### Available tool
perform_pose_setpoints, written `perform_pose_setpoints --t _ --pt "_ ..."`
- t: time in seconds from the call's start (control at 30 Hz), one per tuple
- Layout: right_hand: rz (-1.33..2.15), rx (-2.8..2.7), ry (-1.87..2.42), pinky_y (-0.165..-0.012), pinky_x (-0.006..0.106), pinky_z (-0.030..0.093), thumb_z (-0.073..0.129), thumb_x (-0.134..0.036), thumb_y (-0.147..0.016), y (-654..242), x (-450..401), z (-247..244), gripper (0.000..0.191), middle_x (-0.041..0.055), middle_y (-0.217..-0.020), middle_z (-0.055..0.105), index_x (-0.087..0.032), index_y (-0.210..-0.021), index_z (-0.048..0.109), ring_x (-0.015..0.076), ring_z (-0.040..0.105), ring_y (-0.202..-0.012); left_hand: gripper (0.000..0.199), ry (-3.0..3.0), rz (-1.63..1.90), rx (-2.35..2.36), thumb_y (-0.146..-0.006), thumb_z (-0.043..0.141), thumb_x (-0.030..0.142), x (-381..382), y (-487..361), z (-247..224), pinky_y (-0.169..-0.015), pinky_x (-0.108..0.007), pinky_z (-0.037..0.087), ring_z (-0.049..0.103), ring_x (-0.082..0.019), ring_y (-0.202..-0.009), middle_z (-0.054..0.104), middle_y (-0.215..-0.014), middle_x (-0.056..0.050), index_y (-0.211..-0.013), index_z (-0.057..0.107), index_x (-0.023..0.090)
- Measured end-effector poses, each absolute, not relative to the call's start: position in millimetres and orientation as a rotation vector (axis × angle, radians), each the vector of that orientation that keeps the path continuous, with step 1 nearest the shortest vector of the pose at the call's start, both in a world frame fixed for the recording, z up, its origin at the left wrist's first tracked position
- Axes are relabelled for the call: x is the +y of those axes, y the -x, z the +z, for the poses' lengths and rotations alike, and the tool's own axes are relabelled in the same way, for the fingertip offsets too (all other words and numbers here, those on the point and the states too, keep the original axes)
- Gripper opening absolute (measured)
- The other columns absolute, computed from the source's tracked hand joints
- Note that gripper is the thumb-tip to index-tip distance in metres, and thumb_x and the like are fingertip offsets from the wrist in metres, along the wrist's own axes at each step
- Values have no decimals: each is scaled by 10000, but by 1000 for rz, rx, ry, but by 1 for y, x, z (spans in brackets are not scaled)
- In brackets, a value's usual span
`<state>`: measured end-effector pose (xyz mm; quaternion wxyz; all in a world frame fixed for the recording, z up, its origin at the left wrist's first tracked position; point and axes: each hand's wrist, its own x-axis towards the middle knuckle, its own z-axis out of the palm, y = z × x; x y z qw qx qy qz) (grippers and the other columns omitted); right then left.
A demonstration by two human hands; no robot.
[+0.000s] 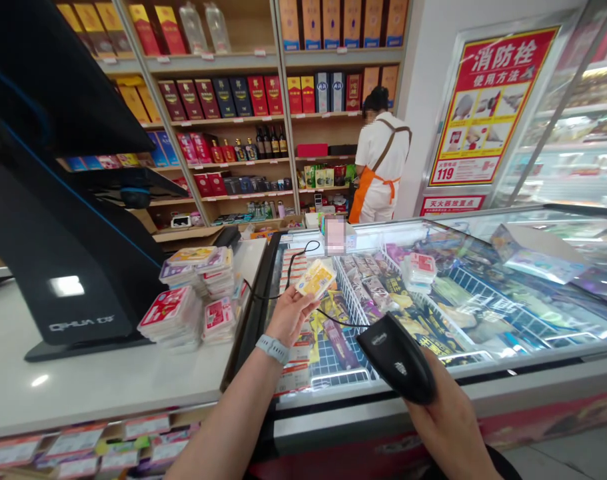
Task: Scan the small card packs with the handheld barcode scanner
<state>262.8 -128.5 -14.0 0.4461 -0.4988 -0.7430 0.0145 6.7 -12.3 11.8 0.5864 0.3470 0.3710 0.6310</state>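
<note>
My left hand (289, 319) pinches a yellow-and-white flat package (315, 279) by its lower edge, above the glass top of a chest freezer (303, 417). My right hand (446, 393) is wrapped round the handle of a black barcode scanner (397, 357), whose head points left and up toward the package. A thin black cable (340, 321) runs left from the scanner. Stacks of similar flat packages, with a red-topped one (168, 308) in front, sit on the white counter (108, 383) to the left. Another small stack (419, 270) rests on the freezer glass.
A black terminal (78, 267) stands on the counter at the left. An open cardboard box (536, 253) lies on the freezer at the right. Beyond it, a person in an orange-and-white apron (380, 160) stands near shelves (223, 121) of boxes and bottles.
</note>
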Motion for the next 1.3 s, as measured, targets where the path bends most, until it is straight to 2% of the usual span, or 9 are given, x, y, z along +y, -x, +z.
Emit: perform_pose_setpoints --t 0.17,0.4,0.6,0.93,1.17,1.3 --pt "23 -1860 1225 -808 357 520 432 -235 -872 -261 -128 -12 362 86 -1092 624 -234 -1233 445 243 633 -991 636 -830 1516 899 -693 717 142 -14 -1 -2 -885 -350 526 673 -186 -974 675 -1118 -69 -1262 454 248" --pt "-16 -1877 1270 -777 362 520 444 -220 -852 -255 -124 -8 351 93 -1054 624 -221 -1203 447 249 632 -957 708 -973 1551 925 -667 729 164 -18 -2 -1 -907 -397 524 631 -232 -1081 616 -1241 -116 -1299 418 232" --pt "78 -1875 1285 -751 348 522 462 -201 -823 -253 -122 -2 335 78 -1021 629 -227 -1157 478 242 637 -921 792 -1105 1573 891 -637 750 181 -18 -2 0 -936 -381 509 597 -237 -1146 579 -1297 -128 -1340 389 233" --pt "83 -1858 1294 -775 356 509 457 -192 -821 -249 -121 -2 346 85 -1028 618 -220 -1166 467 242 618 -944 787 -1153 1561 973 -684 729 195 -24 -5 9 -716 -284 570 699 -227 -899 545 -1337 -140 -1375 356 252" --pt "99 -1865 1301 -795 362 505 457 -207 -830 -248 -121 -1 337 87 -1036 624 -215 -1167 474 244 616 -956 743 -1176 1647 933 -677 740 213 -24 -6 11 -909 -381 537 642 -245 -1063 572 -1298 -123 -1331 390 231" --pt "90 -1875 1276 -818 362 500 455 -208 -842 -247 -120 -2 336 89 -1058 624 -215 -1178 474 241 611 -978 738 -1195 1671 921 -673 748 205 -21 -4 8 -953 -410 511 628 -250 -1090 583 -1278 -126 -1319 391 221"
